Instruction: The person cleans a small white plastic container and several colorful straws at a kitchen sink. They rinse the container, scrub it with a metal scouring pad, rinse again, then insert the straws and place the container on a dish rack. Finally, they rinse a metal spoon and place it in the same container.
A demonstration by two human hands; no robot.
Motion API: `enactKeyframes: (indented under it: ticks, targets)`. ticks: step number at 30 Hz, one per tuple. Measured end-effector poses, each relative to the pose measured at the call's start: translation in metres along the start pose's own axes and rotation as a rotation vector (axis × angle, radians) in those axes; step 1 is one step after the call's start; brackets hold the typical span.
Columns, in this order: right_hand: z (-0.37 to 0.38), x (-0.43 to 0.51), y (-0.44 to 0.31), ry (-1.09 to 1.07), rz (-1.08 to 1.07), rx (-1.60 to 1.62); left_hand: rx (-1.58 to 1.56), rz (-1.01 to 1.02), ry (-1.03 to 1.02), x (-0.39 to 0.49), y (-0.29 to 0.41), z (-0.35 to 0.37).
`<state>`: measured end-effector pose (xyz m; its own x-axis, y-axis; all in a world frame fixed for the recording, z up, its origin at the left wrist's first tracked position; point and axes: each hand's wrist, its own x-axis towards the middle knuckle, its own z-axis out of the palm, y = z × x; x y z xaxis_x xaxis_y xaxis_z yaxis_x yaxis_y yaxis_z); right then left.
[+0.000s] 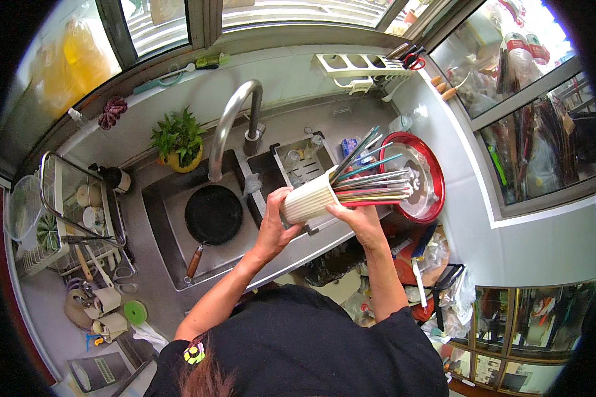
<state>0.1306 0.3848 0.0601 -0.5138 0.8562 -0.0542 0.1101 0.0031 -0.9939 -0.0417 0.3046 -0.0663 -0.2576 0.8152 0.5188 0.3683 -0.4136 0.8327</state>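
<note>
A cream ribbed utensil holder [308,199] is tilted on its side over the right part of the sink counter, its mouth facing right. My left hand [273,226] holds its closed end. Around the mouth end is my right hand [360,221], thumb near the rim, with some fingers hidden behind the bundle. Many chopsticks [375,188] fan out of the mouth, metal, white, red and teal among them; whether some are straws I cannot tell. Their tips reach over a red-rimmed basin [438,173] that contains pale, foamy-looking matter.
A black frying pan [213,213] lies in the left sink bowl [171,248] below a curved metal tap [223,124]. Glass jars [293,158] stand in a drain tray [305,171]. A potted plant [179,136] and dish rack [62,198] are on the left.
</note>
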Motion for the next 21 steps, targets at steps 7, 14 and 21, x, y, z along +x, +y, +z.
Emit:
enactKeyframes:
  ticks: [7, 14, 21]
  targets:
    - [-0.079, 0.081, -0.022, 0.178, -0.245, 0.029, 0.11, -0.293, -0.076, -0.015, -0.007, -0.037]
    - [-0.183, 0.287, -0.072, 0.213, -0.572, -0.369, 0.175, -0.628, 0.015, -0.107, -0.021, -0.108]
    - [-0.222, 0.421, -0.04, 0.257, -0.615, -0.347, 0.171, -1.038, 0.301, -0.21, -0.009, -0.15]
